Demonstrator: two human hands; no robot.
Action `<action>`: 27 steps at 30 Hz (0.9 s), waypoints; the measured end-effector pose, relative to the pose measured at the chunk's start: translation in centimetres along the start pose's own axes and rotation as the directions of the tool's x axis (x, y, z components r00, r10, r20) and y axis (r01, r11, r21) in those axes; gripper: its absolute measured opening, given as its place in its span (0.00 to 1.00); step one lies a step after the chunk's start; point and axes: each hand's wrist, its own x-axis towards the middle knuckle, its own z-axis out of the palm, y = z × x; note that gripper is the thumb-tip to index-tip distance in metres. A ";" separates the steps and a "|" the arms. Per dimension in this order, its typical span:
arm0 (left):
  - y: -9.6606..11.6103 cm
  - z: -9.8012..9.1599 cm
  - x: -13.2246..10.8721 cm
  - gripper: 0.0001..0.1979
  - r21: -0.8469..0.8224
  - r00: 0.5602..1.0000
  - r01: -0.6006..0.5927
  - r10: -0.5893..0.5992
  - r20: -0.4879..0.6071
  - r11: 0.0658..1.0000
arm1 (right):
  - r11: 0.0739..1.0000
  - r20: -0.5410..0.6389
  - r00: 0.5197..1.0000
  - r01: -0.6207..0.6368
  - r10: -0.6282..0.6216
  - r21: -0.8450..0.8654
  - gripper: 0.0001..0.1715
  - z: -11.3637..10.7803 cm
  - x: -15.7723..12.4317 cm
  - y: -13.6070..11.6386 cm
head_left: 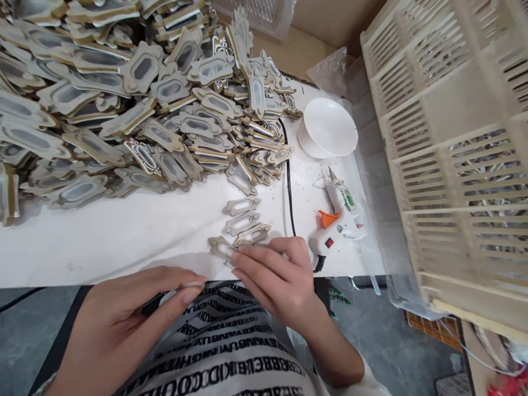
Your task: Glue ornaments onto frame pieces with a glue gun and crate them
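Observation:
My left hand (136, 313) is at the table's front edge, thumb and index finger pinched on a thin pale piece (193, 284), mostly hidden, that looks like one of the small ornate frame plates. My right hand (280, 275) lies palm down with fingers stretched out, its fingertips touching an ornate frame plate (223, 248) near the edge. Just beyond the fingers, another frame plate (252, 235) lies partly overlapped. Two more plates, a nearer one (241, 223) and a farther one (241, 205), lie flat in a row behind it.
A large heap of similar plates (144, 110) covers the table's back left. Right of it are a white bowl (328, 129), a glue gun (336, 220) with an orange trigger, and a black cable (289, 187). A beige slatted crate (454, 154) stands along the right side.

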 end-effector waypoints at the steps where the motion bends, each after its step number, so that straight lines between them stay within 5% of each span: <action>1: 0.1 0.0 0.1 0.07 -0.006 1.000 0.002 -0.002 0.001 1.000 | 1.000 -0.003 1.000 -0.003 0.003 -0.005 0.06 0.0 0.0 0.0; 13: 2.3 1.0 2.3 0.06 -0.176 0.999 0.005 0.004 0.052 0.984 | 0.885 -0.009 0.987 -0.142 0.163 0.444 0.06 -0.8 1.9 -2.0; 21: 1.8 1.2 2.4 0.05 -0.223 0.995 0.034 -0.013 0.094 0.974 | 0.868 0.029 0.986 -0.156 0.161 0.472 0.02 -1.2 1.7 -1.2; 27: 1.6 0.8 2.2 0.04 -0.152 0.999 0.040 -0.035 0.035 0.988 | 0.860 0.034 0.925 -0.365 0.378 0.357 0.09 -2.1 1.8 -0.2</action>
